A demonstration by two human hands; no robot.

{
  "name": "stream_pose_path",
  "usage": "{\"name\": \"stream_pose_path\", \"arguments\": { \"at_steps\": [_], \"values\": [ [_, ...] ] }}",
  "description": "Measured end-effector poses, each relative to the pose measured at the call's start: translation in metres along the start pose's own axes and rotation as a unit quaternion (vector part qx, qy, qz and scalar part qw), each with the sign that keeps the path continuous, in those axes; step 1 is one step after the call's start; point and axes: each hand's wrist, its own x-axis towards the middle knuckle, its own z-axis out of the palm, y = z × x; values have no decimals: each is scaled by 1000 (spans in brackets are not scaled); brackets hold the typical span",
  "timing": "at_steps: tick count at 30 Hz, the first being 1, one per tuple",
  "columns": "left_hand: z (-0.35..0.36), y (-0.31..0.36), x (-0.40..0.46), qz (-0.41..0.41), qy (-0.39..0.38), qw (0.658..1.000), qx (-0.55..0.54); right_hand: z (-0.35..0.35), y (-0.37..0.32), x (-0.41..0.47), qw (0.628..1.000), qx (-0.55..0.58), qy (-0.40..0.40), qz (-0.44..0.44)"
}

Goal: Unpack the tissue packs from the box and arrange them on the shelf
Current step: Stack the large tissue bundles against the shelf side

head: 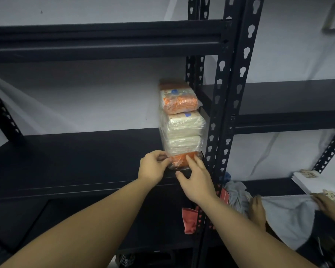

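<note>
Tissue packs (182, 122) stand in a row running front to back at the right end of the black shelf (75, 161), close beside the perforated upright post (222, 105) of the rack. The packs are wrapped in clear film, some showing orange and some white, and the nearest one, an orange pack (180, 159), sits at the front edge of the shelf. By this showing, the task looks partly done: several packs are already placed, while most of the shelf to the left of them holds no packs. The box is not in view, so how many packs are left to unpack cannot be told. The step in hand appears to be settling the front pack into line with the others. The left hand (153, 167) has its fingers curled and pinches the clear wrapping at the left side of the orange pack. The right hand (195, 178) lies against the pack's front and right side with fingers nearly straight and spread, touching and pressing rather than gripping, the thumb stretched out below along the shelf edge. To the lower right, on a neighbouring shelf, another person's hands (257, 209) rest on a grey cloth (286, 213), with folded white items (307, 180) behind them; red fabric (190, 221) hangs by the post below.
</note>
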Motion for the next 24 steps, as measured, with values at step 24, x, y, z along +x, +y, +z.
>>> {"name": "stream_pose_path", "arguments": {
  "at_steps": [24],
  "values": [
    [-44, 21, 34, 39, -42, 991, -117, 17, -34, 18, 987, 87, 137, -8]
  ]
}}
